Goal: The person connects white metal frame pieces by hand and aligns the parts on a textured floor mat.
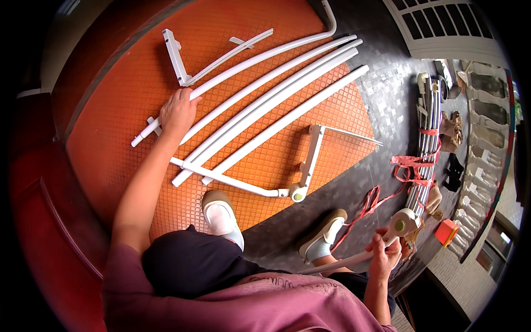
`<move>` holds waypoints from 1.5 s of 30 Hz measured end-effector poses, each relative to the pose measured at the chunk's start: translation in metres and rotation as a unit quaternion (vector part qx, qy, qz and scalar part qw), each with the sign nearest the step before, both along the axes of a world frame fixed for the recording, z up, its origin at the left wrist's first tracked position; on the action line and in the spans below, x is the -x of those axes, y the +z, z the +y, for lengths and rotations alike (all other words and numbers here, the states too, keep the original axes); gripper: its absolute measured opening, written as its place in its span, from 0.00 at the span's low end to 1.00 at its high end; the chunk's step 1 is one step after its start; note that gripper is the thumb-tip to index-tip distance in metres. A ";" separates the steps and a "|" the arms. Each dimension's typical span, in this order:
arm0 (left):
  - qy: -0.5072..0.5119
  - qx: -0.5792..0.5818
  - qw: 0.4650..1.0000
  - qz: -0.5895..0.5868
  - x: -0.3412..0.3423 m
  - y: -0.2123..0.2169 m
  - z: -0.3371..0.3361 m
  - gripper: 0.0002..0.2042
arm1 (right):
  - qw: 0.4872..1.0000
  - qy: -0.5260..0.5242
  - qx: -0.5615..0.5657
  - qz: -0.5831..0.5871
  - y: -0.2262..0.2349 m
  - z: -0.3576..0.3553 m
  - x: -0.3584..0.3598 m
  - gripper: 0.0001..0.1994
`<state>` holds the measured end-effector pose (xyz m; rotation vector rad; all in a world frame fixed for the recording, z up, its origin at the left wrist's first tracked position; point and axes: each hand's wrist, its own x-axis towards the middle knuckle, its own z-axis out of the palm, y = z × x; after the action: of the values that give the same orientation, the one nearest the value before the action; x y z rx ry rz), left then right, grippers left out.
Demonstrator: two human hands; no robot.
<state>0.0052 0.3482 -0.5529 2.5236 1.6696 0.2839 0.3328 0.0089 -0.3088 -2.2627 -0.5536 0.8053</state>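
My left hand (180, 113) is closed around the left part of a long white tube (265, 54) with a bent far end. Several other white tubes (287, 115) lie side by side to its right. My right hand (384, 254) grips a white tube (354, 259) topped by a round white joint (402, 222) with a green centre; this tube's lower end is hidden by my body. On the mat lies a white hinged frame (313, 157), its joint green-centred too, with a tube reaching left under the others' ends. An angled white bracket (176, 58) lies beyond my left hand.
An orange textured mat (110, 110) covers much of the floor. At right, a bundle of metallic tubes (428, 119) is tied with red ribbon (412, 171). Shoes (451, 130) stand near a pale balustrade (484, 141). A red-orange box (446, 232) sits at lower right.
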 end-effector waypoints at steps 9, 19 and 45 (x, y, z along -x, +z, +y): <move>0.010 -0.055 0.997 -0.048 -0.010 -0.013 0.007 0.11 | 0.999 -0.024 0.004 -0.029 -0.011 -0.014 -0.003 0.13; -0.005 -0.072 0.995 -0.076 0.002 -0.025 0.006 0.12 | 0.999 -0.038 -0.019 -0.011 -0.021 -0.009 -0.002 0.13; 0.076 0.003 0.986 -0.150 0.008 -0.018 0.017 0.16 | 1.000 -0.016 -0.004 0.025 -0.017 -0.005 0.000 0.12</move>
<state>-0.0027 0.3650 -0.5712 2.2153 1.7340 0.6349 0.3332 0.0035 -0.3256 -2.2316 -0.4949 0.8394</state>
